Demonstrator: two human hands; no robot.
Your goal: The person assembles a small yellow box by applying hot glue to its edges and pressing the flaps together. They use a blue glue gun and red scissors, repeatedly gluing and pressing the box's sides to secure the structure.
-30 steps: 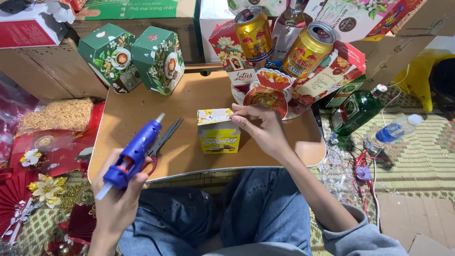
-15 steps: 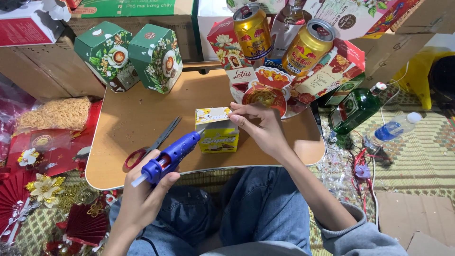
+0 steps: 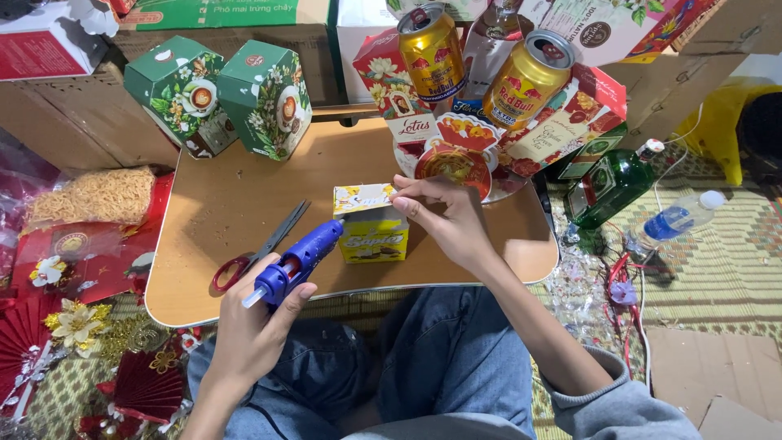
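Red paper fans (image 3: 32, 358) and gold paper flowers (image 3: 75, 322) lie at the far left, beside a bag of pale dry noodles (image 3: 94, 194). Two green cardboard boxes (image 3: 220, 94), faceted and printed with flowers, stand at the back left corner of a smooth tan lap table (image 3: 204, 212) with rounded corners. Red-handled scissors (image 3: 259, 247) lie flat on it. The left hand (image 3: 252, 326) is wrapped around a blue plastic glue gun (image 3: 297, 261), its nozzle pointing at the left side of a small yellow carton (image 3: 371, 222) near the table's front edge. The carton's top flap looks partly raised; gluing seems to be under way, the flap not yet pressed shut. The right hand (image 3: 448, 220) pinches that flap between thumb and fingers. Behind it stand two glossy gold drink cans (image 3: 481, 65) among red printed packets. Off the table at the right, a green glass bottle (image 3: 612, 186) and a clear plastic water bottle (image 3: 676, 218) lie on a woven mat (image 3: 717, 261).
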